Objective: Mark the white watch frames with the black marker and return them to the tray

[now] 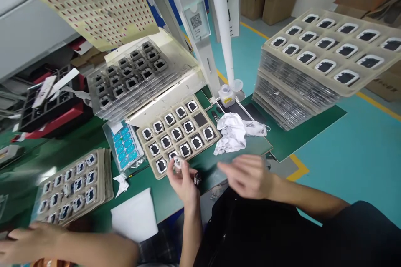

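Note:
My left hand (184, 181) pinches a small white square frame (178, 162) between thumb and fingers, just over the near edge of a beige tray (191, 155). That tray holds rows of white frames with dark centres; one pocket at its right side shows only dark. To the right, my right hand (247, 175) hovers above the bench edge, index finger stretched out and the others loosely bent, a little blurred. Nothing shows in it. By my left wrist is a small dark bottle (197, 178). A crumpled white cloth (232, 133) lies beyond my right hand.
Tall tray stacks stand at right (288, 91) and at back left (125, 75). More filled trays (75, 187) lie at left, near another person's arm (78, 248). A blue-pad pack (127, 146), a white sheet (134, 215) and a dispenser bottle (226, 95) are on the bench.

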Tool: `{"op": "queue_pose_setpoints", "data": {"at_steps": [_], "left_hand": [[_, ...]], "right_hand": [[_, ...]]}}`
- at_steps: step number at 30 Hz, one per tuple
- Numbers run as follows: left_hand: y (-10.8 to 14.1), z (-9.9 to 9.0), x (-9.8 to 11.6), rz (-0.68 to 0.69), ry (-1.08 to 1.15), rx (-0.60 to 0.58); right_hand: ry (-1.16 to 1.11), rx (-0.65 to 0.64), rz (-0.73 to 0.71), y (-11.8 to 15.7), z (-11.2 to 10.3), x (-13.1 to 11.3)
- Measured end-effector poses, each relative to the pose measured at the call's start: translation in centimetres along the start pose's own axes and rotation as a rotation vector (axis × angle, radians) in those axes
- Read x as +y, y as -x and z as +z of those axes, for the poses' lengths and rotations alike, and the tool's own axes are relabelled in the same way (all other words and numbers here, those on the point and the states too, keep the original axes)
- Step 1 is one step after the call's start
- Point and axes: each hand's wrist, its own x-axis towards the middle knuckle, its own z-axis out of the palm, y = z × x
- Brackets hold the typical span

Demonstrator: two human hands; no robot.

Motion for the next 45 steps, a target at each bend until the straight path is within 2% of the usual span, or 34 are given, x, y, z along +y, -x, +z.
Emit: {"op": "queue_pose_setpoints", "data": {"at_steps": [2, 4, 5, 7, 9, 10, 12, 16, 19, 22, 25, 30, 35, 42, 45], "left_hand": [[0.2, -0.5, 0.8, 0.035, -0.028, 0.032], [0.4, -0.7, 1.5, 0.086, -0.077, 0.013], [0.5, -0.7, 1.8, 0.118, -0.105, -0.012], [0.5, -0.5, 2.2, 0.183, -0.158, -0.065], [0.5, -0.2, 2.1, 0.233, -0.187, -0.090], [0.6, -0.1, 1.9, 0.250, -0.193, -0.091], [0.7, 0.1, 1.4, 0.271, -0.193, -0.086], [0.8, 0.3, 0.3, 0.244, -0.167, -0.066], [0.4, 0.4, -0.1, 0.215, -0.148, -0.074], [-0.3, 0.5, -0.1, 0.210, -0.127, -0.088], [-0.9, 0.5, -0.1, 0.216, -0.097, -0.089], [-0.9, 0.4, -0.3, 0.205, -0.081, -0.080], [-0.5, 0.1, -0.5, 0.264, -0.069, -0.046], [-0.8, 1.4, 0.3, 0.200, -0.117, -0.262], [-1.1, 2.3, 0.5, 0.217, -0.123, -0.312]], "right_hand": [[0.041, 0.066, 0.052, -2.6, -2.1, 3.8], [0.126, 0.040, 0.128, -5.8, -2.6, 8.1], [0.241, -0.083, 0.168, -7.3, -2.3, 10.0], [0.337, -0.348, 0.146, -9.4, -1.1, 13.0], [0.328, -0.481, 0.085, -10.4, -0.1, 14.7], [0.311, -0.494, 0.063, -10.5, 0.1, 15.1], [0.254, -0.401, 0.043, -10.1, -0.4, 15.2], [-0.085, -0.060, 0.020, -8.6, -3.0, 14.4], [-0.417, 0.092, 0.155, -7.4, -3.7, 13.4], [-0.597, 0.214, 0.302, -6.6, -3.1, 12.8], [-0.581, 0.227, 0.322, -6.4, -2.7, 12.6], [-0.494, 0.164, 0.335, -7.0, -3.5, 11.9], [-0.525, 0.130, 0.345, -7.1, -3.2, 10.7], [-0.847, 0.041, 0.486, -7.1, -1.7, 10.3], [-0.843, 0.036, 0.509, -7.0, -1.3, 10.6]]}}
